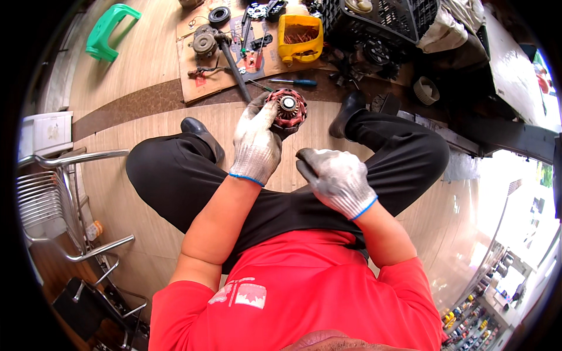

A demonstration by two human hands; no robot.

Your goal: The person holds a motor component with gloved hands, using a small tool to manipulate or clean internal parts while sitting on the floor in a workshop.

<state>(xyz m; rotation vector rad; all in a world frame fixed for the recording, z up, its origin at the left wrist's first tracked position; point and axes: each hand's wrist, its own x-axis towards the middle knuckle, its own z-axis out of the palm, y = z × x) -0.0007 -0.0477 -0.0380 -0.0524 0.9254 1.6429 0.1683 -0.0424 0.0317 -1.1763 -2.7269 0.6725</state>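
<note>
My left hand (256,137), in a white knit glove with darkened fingers, grips a round motor armature (294,116) from its left side. The armature has red windings round its rim and a pale bearing with a toothed ring at its centre, facing up. My right hand (339,178), gloved the same way, hovers over my lap, apart from the armature. Its fingers are curled closed with the thumb side toward the left hand. Whatever it may hold is hidden by the glove.
Beyond my feet, cardboard (187,76) carries a greasy motor housing (205,42), a black ring (219,16) and a yellow cut-open container (300,36). A blue-handled screwdriver (304,82) lies near its edge. A black crate (374,20) stands right, a green stool (108,32) far left, a metal chair (44,199) left.
</note>
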